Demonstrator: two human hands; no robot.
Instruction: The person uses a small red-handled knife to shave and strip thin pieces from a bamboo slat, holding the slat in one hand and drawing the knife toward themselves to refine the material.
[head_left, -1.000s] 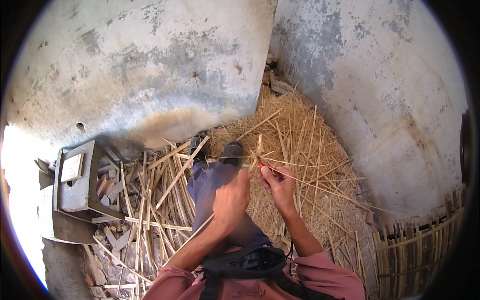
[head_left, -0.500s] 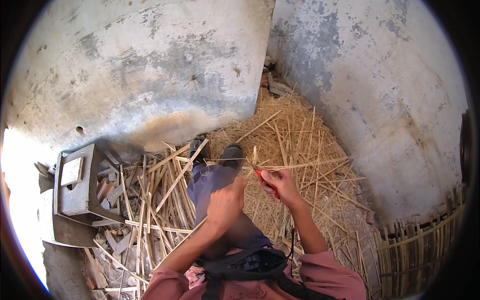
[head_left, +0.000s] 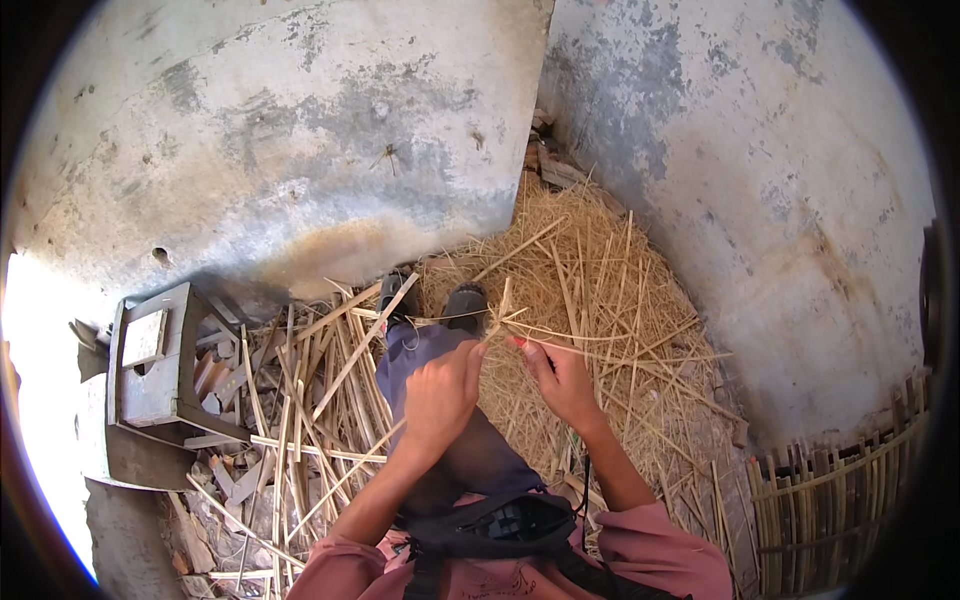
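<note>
My left hand [head_left: 443,393] is closed round a pale split-bamboo strip [head_left: 506,293], whose tip shows beyond my fingers. Thin curled shavings [head_left: 497,318] stick out at that end. My right hand [head_left: 566,383] is closed on a red-handled knife; only a bit of its red handle [head_left: 518,341] shows by my thumb, and its blade cannot be made out. Both hands are close together above my right shoe [head_left: 466,306], near the strip's tip. Long thin slivers reach out to the left and right of the tip.
A deep pile of shavings [head_left: 610,290] covers the floor ahead and to the right. Split strips [head_left: 330,390] lie heaped at the left, next to a worn wooden box frame [head_left: 150,370] and rubble. Peeling walls [head_left: 330,150] meet beyond. A slatted bamboo panel [head_left: 840,500] stands lower right.
My left hand has shifted slightly, and more of the strip's tip with its curled shavings now shows. My right hand has turned, hiding most of the red handle.
</note>
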